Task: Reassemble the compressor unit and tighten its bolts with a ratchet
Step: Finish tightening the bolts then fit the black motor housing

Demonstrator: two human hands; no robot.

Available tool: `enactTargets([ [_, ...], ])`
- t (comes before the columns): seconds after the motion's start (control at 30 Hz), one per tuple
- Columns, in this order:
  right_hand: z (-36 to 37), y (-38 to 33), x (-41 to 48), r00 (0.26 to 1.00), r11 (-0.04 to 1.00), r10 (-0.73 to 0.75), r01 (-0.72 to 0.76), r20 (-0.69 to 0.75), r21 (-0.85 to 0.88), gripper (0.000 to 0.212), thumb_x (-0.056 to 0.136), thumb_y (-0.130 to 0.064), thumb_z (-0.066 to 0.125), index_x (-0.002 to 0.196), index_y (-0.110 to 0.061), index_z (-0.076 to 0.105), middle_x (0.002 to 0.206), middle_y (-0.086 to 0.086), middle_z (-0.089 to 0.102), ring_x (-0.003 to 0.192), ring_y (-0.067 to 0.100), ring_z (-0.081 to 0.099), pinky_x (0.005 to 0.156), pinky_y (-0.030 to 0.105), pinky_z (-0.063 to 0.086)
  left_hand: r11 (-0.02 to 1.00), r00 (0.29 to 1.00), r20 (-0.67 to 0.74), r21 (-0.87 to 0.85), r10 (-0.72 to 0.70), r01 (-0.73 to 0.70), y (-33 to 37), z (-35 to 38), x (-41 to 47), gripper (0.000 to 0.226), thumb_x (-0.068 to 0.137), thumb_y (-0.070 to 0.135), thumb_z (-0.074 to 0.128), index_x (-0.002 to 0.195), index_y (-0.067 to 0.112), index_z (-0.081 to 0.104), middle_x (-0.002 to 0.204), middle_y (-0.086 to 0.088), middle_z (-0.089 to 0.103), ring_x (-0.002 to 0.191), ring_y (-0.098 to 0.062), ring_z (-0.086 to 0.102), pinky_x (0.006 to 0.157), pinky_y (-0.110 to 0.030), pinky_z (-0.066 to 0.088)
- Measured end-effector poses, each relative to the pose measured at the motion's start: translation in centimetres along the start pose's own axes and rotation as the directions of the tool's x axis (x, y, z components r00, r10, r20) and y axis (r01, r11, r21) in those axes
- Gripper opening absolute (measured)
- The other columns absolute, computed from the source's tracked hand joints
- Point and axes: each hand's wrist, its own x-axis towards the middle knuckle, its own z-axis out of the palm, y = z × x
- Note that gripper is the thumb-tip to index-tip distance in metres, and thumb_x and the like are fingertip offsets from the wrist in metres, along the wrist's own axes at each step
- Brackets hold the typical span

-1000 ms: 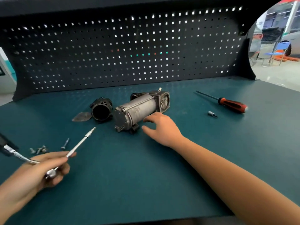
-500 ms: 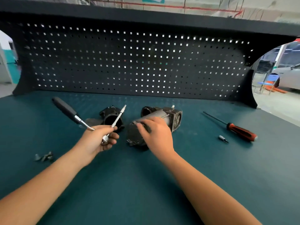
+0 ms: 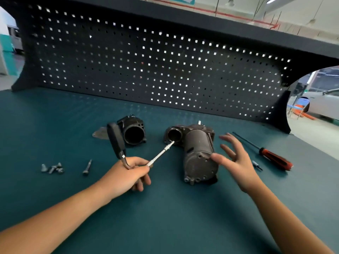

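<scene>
Since half a second ago the compressor unit (image 3: 198,149) has been swung round on the counter (image 3: 165,217). Its round end cap now faces the person and its open bore faces left. The right hand (image 3: 236,162) has come off the body and is spread beside the cap, on the unit's right, with the fingers apart. Whether the thumb touches the cap cannot be told.

The left hand (image 3: 126,175), in front of the unit and to its left, grips the ratchet (image 3: 115,140) at the head. The black handle has swung to stand upright, and the extension bar (image 3: 161,153) now points at the rim of the bore.

Left of the unit lies a separate dark cylinder housing (image 3: 134,132) with a flat plate (image 3: 100,133) just beyond it, partly hidden by the ratchet handle. Further left are one bolt (image 3: 87,167) and a small heap of bolts (image 3: 52,168). Right of the unit, past the spread hand, lie a red-and-black screwdriver (image 3: 275,158) and a short bit (image 3: 256,165). A black pegboard (image 3: 146,61) stands behind the unit.
</scene>
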Motion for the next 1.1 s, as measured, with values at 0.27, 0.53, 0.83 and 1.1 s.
enactTargets([
  [0.27,-4.8,1.8,-0.3,0.949,0.836,0.316,-0.274,-0.009,0.475,0.04,0.08,-0.007,0.06,0.118,-0.013,0.051,0.07,-0.001,0.071,0.063,0.01,0.067,0.056,0.021,0.054,0.954,0.991,0.017,0.267,0.133,-0.133,-0.5,0.4,-0.5,0.019,0.093,0.011,0.051,0.088,0.026,0.062,0.064,0.012,0.068,0.042,-0.003,0.048,0.048,-0.008,0.037],
  [0.53,-5.1,3.0,0.7,0.904,0.809,0.419,-0.326,-0.09,0.489,0.012,0.089,-0.013,0.05,0.1,-0.015,0.056,0.069,0.004,0.052,0.059,0.014,0.046,0.06,0.024,0.036,0.95,0.989,0.011,0.276,0.147,-0.145,-0.6,0.2,-0.6,0.021,0.092,0.01,0.051,0.086,0.027,0.06,0.062,0.013,0.067,0.042,-0.001,0.049,0.047,-0.009,0.037],
  [0.83,-3.6,4.5,0.3,0.894,0.903,0.366,-0.274,-0.259,0.331,0.024,0.091,-0.04,0.053,0.107,-0.023,0.06,0.121,0.008,0.061,0.107,0.018,0.056,0.093,0.031,0.041,0.92,0.978,0.078,0.331,0.193,-0.208,-0.7,0.7,-1.3,0.018,0.091,0.011,0.053,0.089,0.026,0.063,0.065,0.01,0.067,0.044,-0.003,0.05,0.048,-0.01,0.039],
  [1.1,-3.1,3.4,-1.3,0.982,0.978,0.172,-0.181,-0.083,-0.109,0.115,0.048,-0.062,0.068,0.147,-0.029,0.02,0.131,-0.01,0.046,0.116,0.001,0.047,0.094,0.015,0.031,0.937,0.987,0.071,0.311,0.141,-0.157,-0.6,0.7,-1.1,0.014,0.093,0.015,0.053,0.091,0.026,0.062,0.06,0.008,0.066,0.04,-0.003,0.049,0.043,-0.008,0.035],
])
